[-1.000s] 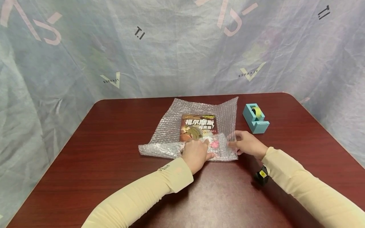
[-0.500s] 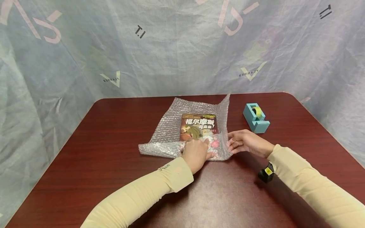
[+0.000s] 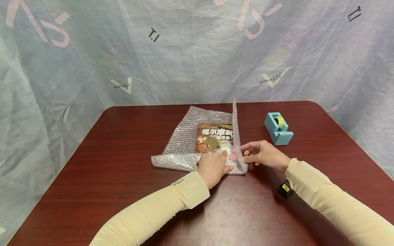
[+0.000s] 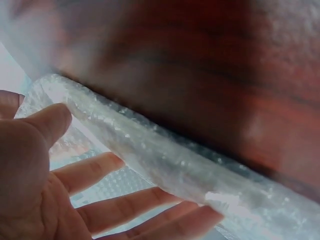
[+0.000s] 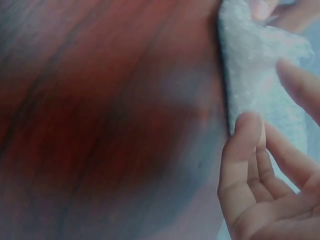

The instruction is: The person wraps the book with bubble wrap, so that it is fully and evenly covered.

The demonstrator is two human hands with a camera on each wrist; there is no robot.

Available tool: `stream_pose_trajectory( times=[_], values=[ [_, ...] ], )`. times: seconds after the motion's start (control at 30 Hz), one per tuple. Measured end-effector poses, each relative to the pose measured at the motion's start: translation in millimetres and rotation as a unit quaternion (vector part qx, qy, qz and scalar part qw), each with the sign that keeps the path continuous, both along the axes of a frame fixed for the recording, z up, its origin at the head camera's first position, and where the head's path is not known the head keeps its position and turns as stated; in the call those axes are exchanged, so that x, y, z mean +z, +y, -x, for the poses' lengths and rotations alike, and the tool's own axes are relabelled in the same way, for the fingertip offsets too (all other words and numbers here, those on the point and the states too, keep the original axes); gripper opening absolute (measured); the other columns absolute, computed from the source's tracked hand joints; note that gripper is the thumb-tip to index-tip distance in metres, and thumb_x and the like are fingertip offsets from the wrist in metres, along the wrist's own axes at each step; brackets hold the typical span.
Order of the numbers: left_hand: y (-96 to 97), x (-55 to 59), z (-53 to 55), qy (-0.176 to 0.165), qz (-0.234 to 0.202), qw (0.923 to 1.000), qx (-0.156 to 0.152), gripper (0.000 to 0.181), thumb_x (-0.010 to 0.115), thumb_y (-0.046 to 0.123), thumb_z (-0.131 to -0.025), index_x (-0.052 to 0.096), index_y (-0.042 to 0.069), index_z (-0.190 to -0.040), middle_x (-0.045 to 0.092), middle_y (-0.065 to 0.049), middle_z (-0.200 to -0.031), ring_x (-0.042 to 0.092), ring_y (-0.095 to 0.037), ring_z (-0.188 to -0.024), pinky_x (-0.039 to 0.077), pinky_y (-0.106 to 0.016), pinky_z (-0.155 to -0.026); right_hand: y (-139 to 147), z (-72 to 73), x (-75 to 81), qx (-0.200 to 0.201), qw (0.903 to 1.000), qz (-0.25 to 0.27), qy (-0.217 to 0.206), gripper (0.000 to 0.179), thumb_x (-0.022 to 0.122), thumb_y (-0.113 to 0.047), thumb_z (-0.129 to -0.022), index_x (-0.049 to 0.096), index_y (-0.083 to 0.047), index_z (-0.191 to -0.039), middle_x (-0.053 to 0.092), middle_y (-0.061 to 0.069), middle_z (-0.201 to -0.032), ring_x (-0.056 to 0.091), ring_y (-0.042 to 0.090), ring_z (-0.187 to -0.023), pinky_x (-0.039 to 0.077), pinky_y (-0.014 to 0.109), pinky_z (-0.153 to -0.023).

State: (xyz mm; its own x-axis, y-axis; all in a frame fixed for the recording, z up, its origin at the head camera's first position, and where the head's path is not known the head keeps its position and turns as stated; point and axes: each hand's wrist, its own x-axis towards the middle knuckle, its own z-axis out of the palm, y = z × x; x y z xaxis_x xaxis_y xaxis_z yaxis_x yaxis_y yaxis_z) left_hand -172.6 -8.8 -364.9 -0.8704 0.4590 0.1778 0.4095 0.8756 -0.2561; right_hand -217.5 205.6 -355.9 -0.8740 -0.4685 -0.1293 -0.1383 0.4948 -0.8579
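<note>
A book (image 3: 212, 136) with a brown cover and large white characters lies face up on a sheet of bubble wrap (image 3: 181, 136). A folded strip of the wrap covers the book's lower part. My left hand (image 3: 212, 167) presses on this strip; in the left wrist view its fingers (image 4: 125, 207) stretch across the fold. At the right side, the wrap rises in an upright flap beside the book. My right hand (image 3: 264, 154) touches the flap's outer side near its lower end. The right wrist view has its thumb (image 5: 247, 131) against the wrap, the other fingers bent loosely.
A light-blue tape dispenser (image 3: 278, 129) with a yellow roll stands on the dark red wooden table (image 3: 123, 143), right of the wrap. A pale printed cloth (image 3: 191, 51) hangs behind the table. A black device (image 3: 285, 189) is strapped at the right wrist.
The right edge of the wrap has swung up and leftward, from lying out flat to upright, partly over the book's right edge. My right hand moved slightly left with it; the left stayed put.
</note>
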Motion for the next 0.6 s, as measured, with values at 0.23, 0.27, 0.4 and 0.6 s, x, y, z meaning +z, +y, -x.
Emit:
stream_pose_trajectory(
  times=[0.23, 0.27, 0.4, 0.6],
  values=[
    [-0.9, -2.6, 0.8, 0.022, -0.015, 0.9993, -0.026, 0.049, 0.064, 0.061, -0.092, 0.069, 0.014, -0.108, 0.072, 0.001, -0.079, 0.068, -0.017, -0.070, 0.052, -0.027, -0.052, -8.1, -2.5, -8.1, -0.031, 0.9926, -0.063, 0.099, 0.044, 0.083, -0.014, -0.086, 0.062, 0.005, -0.121, 0.066, 0.017, -0.105, 0.063, 0.021, -0.085, 0.053, 0.033, -0.069],
    [-1.1, -2.8, 0.9, 0.027, -0.017, 0.9991, -0.029, 0.048, 0.064, 0.060, -0.092, 0.068, 0.014, -0.106, 0.071, 0.001, -0.077, 0.068, -0.017, -0.069, 0.052, -0.027, -0.052, -8.9, -2.9, -8.8, -0.032, 0.9907, -0.073, 0.111, 0.047, 0.083, -0.015, -0.086, 0.061, 0.004, -0.123, 0.065, 0.018, -0.106, 0.063, 0.024, -0.088, 0.054, 0.035, -0.073],
    [-2.0, -4.3, 0.4, 0.044, -0.021, 0.9981, -0.037, 0.048, 0.066, 0.060, -0.091, 0.065, 0.013, -0.098, 0.068, 0.002, -0.073, 0.067, -0.015, -0.065, 0.051, -0.027, -0.051, -11.4, -3.5, -10.1, -0.029, 0.9819, -0.106, 0.155, 0.061, 0.084, -0.018, -0.085, 0.056, 0.002, -0.136, 0.062, 0.019, -0.113, 0.062, 0.032, -0.100, 0.052, 0.046, -0.085],
    [-2.6, -7.3, -1.1, 0.070, -0.038, 0.9963, -0.032, 0.053, 0.069, 0.061, -0.088, 0.058, 0.010, -0.099, 0.063, 0.001, -0.068, 0.065, -0.014, -0.060, 0.051, -0.026, -0.049, -18.6, -5.9, -4.5, 0.014, 0.9605, -0.160, 0.227, 0.066, 0.083, -0.020, -0.087, 0.056, 0.001, -0.143, 0.054, 0.026, -0.134, 0.057, 0.042, -0.119, 0.048, 0.057, -0.096]
  ],
)
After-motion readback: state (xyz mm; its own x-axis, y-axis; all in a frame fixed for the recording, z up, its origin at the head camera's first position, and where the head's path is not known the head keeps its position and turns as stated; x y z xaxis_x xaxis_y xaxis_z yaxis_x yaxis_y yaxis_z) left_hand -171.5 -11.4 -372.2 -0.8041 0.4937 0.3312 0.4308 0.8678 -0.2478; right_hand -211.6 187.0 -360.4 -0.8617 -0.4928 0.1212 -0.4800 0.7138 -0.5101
